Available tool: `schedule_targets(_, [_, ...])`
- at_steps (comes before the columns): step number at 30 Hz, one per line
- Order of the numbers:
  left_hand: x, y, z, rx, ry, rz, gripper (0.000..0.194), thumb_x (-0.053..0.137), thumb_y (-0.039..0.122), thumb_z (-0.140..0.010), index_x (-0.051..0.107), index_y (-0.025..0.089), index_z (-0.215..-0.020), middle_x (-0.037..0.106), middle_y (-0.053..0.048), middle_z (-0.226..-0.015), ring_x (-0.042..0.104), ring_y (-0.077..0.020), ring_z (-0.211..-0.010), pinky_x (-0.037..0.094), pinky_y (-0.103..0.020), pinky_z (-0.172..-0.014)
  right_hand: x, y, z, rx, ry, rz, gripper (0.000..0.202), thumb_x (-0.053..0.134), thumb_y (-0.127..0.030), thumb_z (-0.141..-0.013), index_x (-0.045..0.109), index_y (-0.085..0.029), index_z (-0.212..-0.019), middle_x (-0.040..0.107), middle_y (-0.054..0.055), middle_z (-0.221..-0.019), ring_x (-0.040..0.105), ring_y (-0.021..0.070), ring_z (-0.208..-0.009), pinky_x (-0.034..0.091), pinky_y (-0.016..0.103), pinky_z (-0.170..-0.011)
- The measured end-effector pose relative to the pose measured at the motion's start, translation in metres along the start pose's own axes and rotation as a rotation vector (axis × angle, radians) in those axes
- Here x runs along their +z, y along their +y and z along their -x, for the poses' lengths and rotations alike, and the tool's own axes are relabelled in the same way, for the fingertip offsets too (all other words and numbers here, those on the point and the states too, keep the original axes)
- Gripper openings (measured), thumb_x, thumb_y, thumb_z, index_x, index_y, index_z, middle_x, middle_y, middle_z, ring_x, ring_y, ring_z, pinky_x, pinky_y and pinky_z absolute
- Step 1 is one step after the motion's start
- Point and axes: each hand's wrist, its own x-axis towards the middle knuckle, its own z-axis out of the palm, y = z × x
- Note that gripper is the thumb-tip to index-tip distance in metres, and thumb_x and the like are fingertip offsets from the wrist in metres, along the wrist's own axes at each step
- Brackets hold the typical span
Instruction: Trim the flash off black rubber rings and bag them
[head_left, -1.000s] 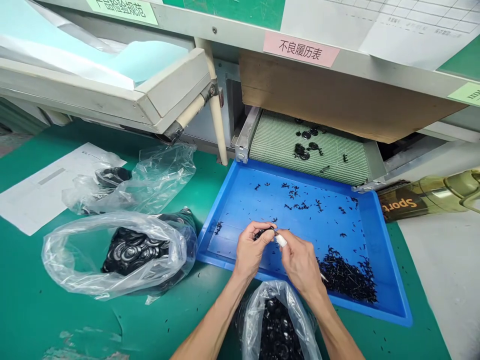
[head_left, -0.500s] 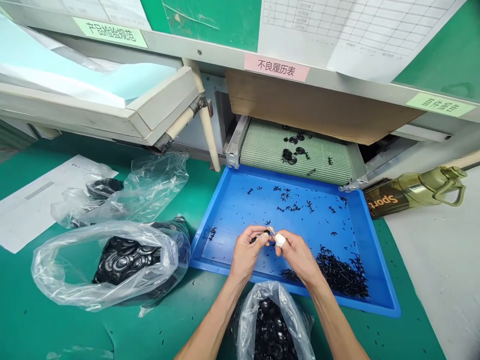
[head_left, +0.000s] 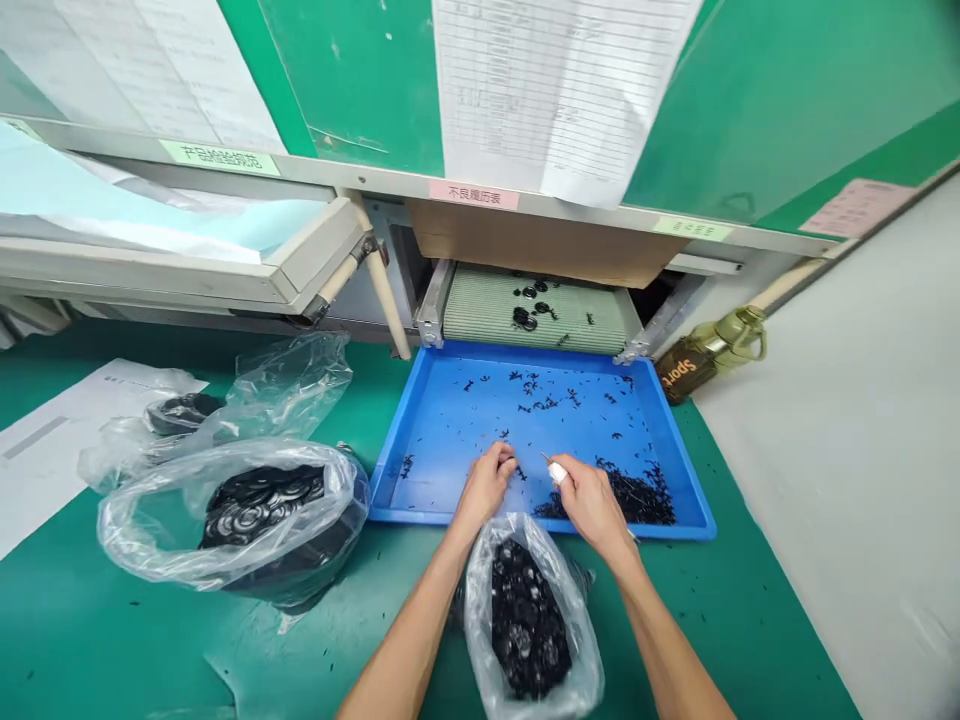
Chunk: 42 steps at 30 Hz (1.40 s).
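Note:
My left hand (head_left: 487, 485) is over the front part of a blue tray (head_left: 450, 440), fingers curled together. Whether a part is in it I cannot make out; a small black scrap shows beside the fingertips. My right hand (head_left: 592, 500), with white tape on a digit, grips a thin pointed tool (head_left: 546, 458) whose tip points toward the left hand. Below and between my forearms stands a clear plastic bag (head_left: 585, 640) full of black round parts (head_left: 529, 620). Black scraps (head_left: 637, 497) are heaped in the tray's front right corner, with more scattered across its floor.
A larger clear bag (head_left: 142, 545) of black rings (head_left: 255, 505) stands left, with a smaller bag (head_left: 292, 385) and a paper sheet (head_left: 45, 425) behind. A green conveyor belt (head_left: 480, 310) carrying black parts ends at the tray's back edge. A bottle (head_left: 697, 355) lies right.
My hands have come apart over the tray. The dark part seen earlier at the left fingertips no longer shows there. The view has shifted, showing more of the upper panel and right wall.

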Motion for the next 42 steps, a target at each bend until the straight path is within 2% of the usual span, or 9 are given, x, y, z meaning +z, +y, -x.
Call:
schedule_targets(3, [0.006, -0.003, 0.0, 0.023, -0.047, -0.164, 0.008, 0.059, 0.02, -0.071, 0.063, 0.019, -0.077, 0.064, -0.008, -0.078, 0.056, -0.0248, -0.083, 0.037, -0.032, -0.074, -0.012, 0.005, 0.024, 0.014, 0.05, 0.028, 0.03, 0.034, -0.011, -0.082, 0.061, -0.019, -0.094, 0.061, 0.001, -0.076, 0.053, 0.0132, -0.067, 0.033, 0.022, -0.063])
schedule_targets(11, [0.005, 0.008, 0.003, -0.023, 0.009, 0.008, 0.009, 0.062, 0.025, -0.069, 0.061, 0.017, -0.074, 0.058, -0.004, -0.068, 0.049, -0.0158, -0.064, 0.036, -0.026, -0.059, -0.022, 0.027, 0.095, 0.105, 0.112, -0.059, 0.031, 0.033, -0.021, -0.086, 0.063, -0.018, -0.092, 0.062, 0.002, -0.073, 0.054, 0.0145, -0.063, 0.036, 0.023, -0.06])
schedule_targets(17, [-0.018, 0.016, 0.012, -0.086, 0.062, 0.263, 0.036, 0.07, 0.041, -0.059, 0.062, 0.012, -0.08, 0.058, -0.003, -0.067, 0.043, -0.0075, -0.051, 0.026, -0.019, -0.042, 0.003, 0.033, 0.139, 0.138, 0.095, -0.146, 0.029, 0.034, -0.023, -0.085, 0.063, -0.019, -0.083, 0.063, -0.001, -0.068, 0.054, 0.014, -0.061, 0.038, 0.023, -0.058])
schedule_targets(23, [-0.036, 0.042, 0.044, -0.088, 0.079, 0.345, 0.035, 0.075, 0.038, -0.055, 0.059, 0.013, -0.074, 0.042, 0.006, -0.052, 0.032, -0.0039, -0.043, 0.019, -0.017, -0.04, 0.033, 0.055, 0.168, 0.167, 0.089, -0.191, 0.028, 0.034, -0.022, -0.082, 0.062, -0.021, -0.08, 0.061, -0.002, -0.063, 0.056, 0.0153, -0.057, 0.04, 0.024, -0.055])
schedule_targets(26, [-0.035, 0.063, 0.073, -0.073, -0.01, 0.354, 0.034, 0.071, 0.041, -0.063, 0.06, 0.014, -0.081, 0.035, 0.008, -0.051, 0.026, -0.0038, -0.042, 0.016, -0.018, -0.04, 0.041, 0.067, 0.177, 0.21, 0.083, -0.195, 0.028, 0.033, -0.023, -0.082, 0.061, -0.023, -0.079, 0.061, -0.001, -0.063, 0.057, 0.0167, -0.057, 0.04, 0.025, -0.054])
schedule_targets(30, [-0.018, 0.077, 0.117, -0.064, -0.245, 0.193, 0.028, 0.057, 0.044, -0.077, 0.059, 0.017, -0.078, 0.032, 0.008, -0.051, 0.025, -0.0064, -0.043, 0.018, -0.02, -0.042, 0.051, 0.076, 0.182, 0.254, 0.05, -0.225, 0.029, 0.032, -0.025, -0.082, 0.061, -0.023, -0.079, 0.061, 0.0, -0.063, 0.058, 0.0181, -0.058, 0.041, 0.026, -0.055])
schedule_targets(35, [-0.001, 0.073, 0.152, 0.212, -0.354, -0.182, 0.018, 0.058, 0.038, -0.078, 0.062, 0.021, -0.073, 0.06, -0.002, -0.081, 0.053, -0.0179, -0.08, 0.04, -0.028, -0.073, 0.054, 0.079, 0.176, 0.258, 0.042, -0.26, 0.03, 0.034, -0.026, -0.082, 0.063, -0.023, -0.086, 0.064, 0.001, -0.066, 0.061, 0.0185, -0.06, 0.044, 0.027, -0.059])
schedule_targets(38, [-0.004, 0.08, 0.161, 0.333, -0.477, -0.276, 0.013, 0.062, 0.034, -0.076, 0.067, 0.026, -0.085, 0.063, -0.005, -0.104, 0.052, -0.0226, -0.101, 0.037, -0.032, -0.09, 0.043, 0.077, 0.164, 0.251, 0.074, -0.243, 0.03, 0.035, -0.025, -0.082, 0.064, -0.024, -0.091, 0.066, 0.001, -0.072, 0.062, 0.0186, -0.063, 0.046, 0.028, -0.062])
schedule_targets(42, [-0.015, 0.1, 0.136, 0.258, -0.454, -0.185, 0.027, 0.039, 0.033, -0.09, 0.063, 0.028, -0.101, 0.068, -0.003, -0.086, 0.059, -0.0183, -0.081, 0.043, -0.029, -0.076, 0.027, 0.069, 0.141, 0.189, 0.12, -0.255, 0.029, 0.038, -0.028, -0.084, 0.065, -0.026, -0.091, 0.068, 0.001, -0.078, 0.063, 0.0186, -0.066, 0.049, 0.027, -0.061])
